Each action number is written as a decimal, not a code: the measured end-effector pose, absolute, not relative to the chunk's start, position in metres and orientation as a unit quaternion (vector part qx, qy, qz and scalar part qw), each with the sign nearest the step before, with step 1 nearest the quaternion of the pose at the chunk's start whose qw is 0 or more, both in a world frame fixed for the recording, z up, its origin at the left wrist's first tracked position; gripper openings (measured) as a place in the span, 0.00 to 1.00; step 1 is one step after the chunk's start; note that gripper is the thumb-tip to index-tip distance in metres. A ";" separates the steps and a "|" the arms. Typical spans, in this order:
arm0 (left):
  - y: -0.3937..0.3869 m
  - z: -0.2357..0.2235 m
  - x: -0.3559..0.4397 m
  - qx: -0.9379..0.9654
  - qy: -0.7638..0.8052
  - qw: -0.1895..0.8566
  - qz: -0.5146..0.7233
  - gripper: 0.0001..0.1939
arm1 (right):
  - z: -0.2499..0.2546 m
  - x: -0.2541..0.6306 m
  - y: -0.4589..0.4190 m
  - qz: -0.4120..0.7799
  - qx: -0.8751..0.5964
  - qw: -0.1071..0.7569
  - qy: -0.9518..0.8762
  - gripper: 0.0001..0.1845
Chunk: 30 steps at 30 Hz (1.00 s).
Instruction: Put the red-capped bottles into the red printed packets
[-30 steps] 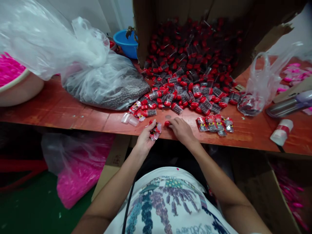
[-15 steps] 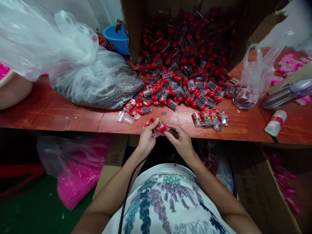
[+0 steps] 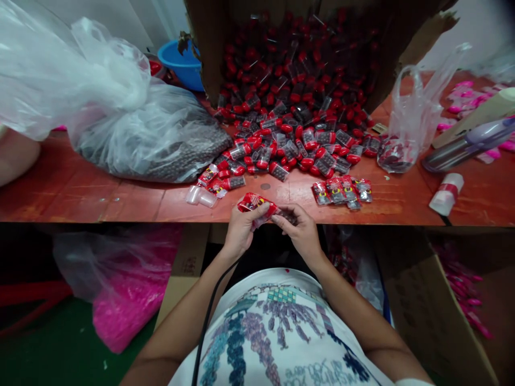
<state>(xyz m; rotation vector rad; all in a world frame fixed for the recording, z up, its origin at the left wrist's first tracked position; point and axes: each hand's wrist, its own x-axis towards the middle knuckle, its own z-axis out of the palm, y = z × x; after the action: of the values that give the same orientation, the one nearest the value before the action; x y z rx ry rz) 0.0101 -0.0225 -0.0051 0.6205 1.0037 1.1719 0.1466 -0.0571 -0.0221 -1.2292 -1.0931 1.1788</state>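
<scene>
At the table's front edge, my left hand [image 3: 240, 230] is closed on a red printed plastic wrapper [image 3: 254, 202] with yellow marks. My right hand [image 3: 301, 231] pinches a small clear container of dark beads [image 3: 289, 216], its end against the wrapper. How far it sits inside the wrapper I cannot tell. To the right lie several red-topped wrapped packs [image 3: 341, 191] in a row. Left of my hands are two clear empty cups [image 3: 201, 196], with red wrappers [image 3: 216, 186] behind them.
A large heap of red-capped containers [image 3: 306, 145] spills from a cardboard box [image 3: 213, 59]. At the left slumps a clear bag of dark beads [image 3: 161, 145]. A small plastic bag [image 3: 402, 134], a purple-lidded bottle [image 3: 454, 147] and a white roll [image 3: 446, 194] stand or lie right.
The red wrapper in my left hand now shows spread wider, and my left thumb lies across it. My right hand keeps its pinch on the container. The view has shifted slightly.
</scene>
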 end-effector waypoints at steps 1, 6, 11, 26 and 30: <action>-0.023 -0.005 0.010 0.285 0.445 0.670 0.521 0.15 | -0.022 0.147 -0.057 0.494 -0.515 0.529 -0.460 0.15; -0.024 -0.002 0.008 0.334 0.436 0.647 0.529 0.22 | -0.023 0.151 -0.057 0.469 -0.507 0.542 -0.479 0.14; -0.027 -0.004 0.011 0.335 0.443 0.623 0.552 0.24 | -0.018 0.154 -0.060 0.387 -0.512 0.542 -0.543 0.10; -0.029 0.002 0.012 0.342 0.443 0.646 0.519 0.25 | -0.020 0.154 -0.063 0.423 -0.533 0.553 -0.482 0.15; -0.028 0.004 0.012 0.339 0.439 0.669 0.495 0.21 | -0.023 0.154 -0.061 0.461 -0.530 0.547 -0.456 0.16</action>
<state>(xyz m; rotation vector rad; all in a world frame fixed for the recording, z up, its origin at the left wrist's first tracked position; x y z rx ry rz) 0.0123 -0.0275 0.0041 0.7643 0.9907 1.1162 0.1540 -0.0610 -0.0228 -1.2551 -1.0813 1.0927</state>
